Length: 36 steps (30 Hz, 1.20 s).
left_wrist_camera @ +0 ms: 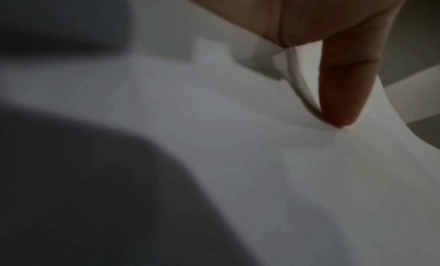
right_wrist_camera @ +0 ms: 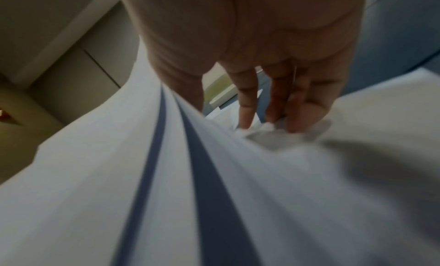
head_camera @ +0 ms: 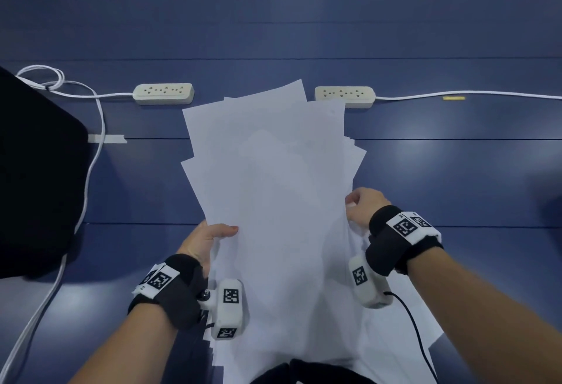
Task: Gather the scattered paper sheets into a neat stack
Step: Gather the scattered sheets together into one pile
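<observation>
Loose bundle of thin white paper sheets (head_camera: 273, 189) fanned above the blue counter (head_camera: 456, 171), corners misaligned. Left hand (head_camera: 206, 244) pinches the left edge; right hand (head_camera: 363, 209) has fingers (right_wrist_camera: 247, 104) curled round the right edge. Judgement: light, floppy, slippery sheets; grip both long edges, tap square.

A blue table (head_camera: 456, 171) made of long panels with thin seams between them carries everything. Two cream power strips (head_camera: 163, 93) (head_camera: 344, 96) lie on it side by side, well apart, each with a white cable (head_camera: 97, 128) running off toward its own side; the left cable loops near a black bag (head_camera: 33, 177) at the table's left edge. A strip of tape (head_camera: 107, 138) and a small yellow piece (head_camera: 453, 98) lie flat. White paper sheets (head_camera: 273, 171) fan out across the middle
</observation>
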Each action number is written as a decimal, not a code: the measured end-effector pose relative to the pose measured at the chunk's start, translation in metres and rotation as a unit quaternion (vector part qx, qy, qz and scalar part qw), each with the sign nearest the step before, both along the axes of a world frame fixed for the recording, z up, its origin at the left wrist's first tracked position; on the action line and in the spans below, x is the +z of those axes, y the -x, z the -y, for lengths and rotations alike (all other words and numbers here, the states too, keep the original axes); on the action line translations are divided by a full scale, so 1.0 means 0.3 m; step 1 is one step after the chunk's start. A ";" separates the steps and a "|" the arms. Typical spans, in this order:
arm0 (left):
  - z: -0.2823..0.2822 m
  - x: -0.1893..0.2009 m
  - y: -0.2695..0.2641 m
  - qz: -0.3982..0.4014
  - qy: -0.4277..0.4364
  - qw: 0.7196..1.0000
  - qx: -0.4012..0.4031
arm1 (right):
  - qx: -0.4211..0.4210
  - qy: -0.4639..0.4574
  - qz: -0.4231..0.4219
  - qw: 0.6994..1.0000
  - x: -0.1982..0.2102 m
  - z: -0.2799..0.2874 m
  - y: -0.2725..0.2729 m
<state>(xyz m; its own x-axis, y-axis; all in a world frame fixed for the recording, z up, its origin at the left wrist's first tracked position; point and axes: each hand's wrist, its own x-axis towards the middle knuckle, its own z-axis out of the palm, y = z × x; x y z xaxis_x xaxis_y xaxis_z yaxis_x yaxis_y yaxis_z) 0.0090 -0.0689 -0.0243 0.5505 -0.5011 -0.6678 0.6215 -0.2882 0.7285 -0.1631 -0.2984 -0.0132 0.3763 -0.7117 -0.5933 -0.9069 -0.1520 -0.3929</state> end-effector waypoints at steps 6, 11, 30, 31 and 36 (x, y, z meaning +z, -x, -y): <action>-0.001 0.001 -0.001 -0.007 -0.007 1.000 0.015 | -0.033 -0.044 0.050 0.997 -0.012 0.008 -0.004; 0.005 0.007 0.007 -0.001 -0.014 1.000 0.007 | -0.020 -0.118 0.092 0.989 0.000 -0.004 -0.001; 0.014 0.012 -0.014 -0.039 0.033 0.999 -0.013 | -0.006 -0.429 0.332 0.840 0.045 0.045 0.003; 0.013 0.009 -0.016 -0.041 0.032 0.999 -0.015 | -0.022 -0.397 0.319 0.861 0.035 0.055 0.004; 0.009 0.023 -0.006 -0.020 0.000 1.000 -0.012 | -0.041 -0.127 0.159 0.978 0.062 0.093 -0.001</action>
<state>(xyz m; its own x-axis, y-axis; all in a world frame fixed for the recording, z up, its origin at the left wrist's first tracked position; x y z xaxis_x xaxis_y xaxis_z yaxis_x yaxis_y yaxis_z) 0.0109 -0.0715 -0.0173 0.5111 -0.5146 -0.6885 0.6429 -0.3028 0.7035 -0.1629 -0.3263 0.0056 0.5183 -0.5924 -0.6167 -0.7372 0.0561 -0.6734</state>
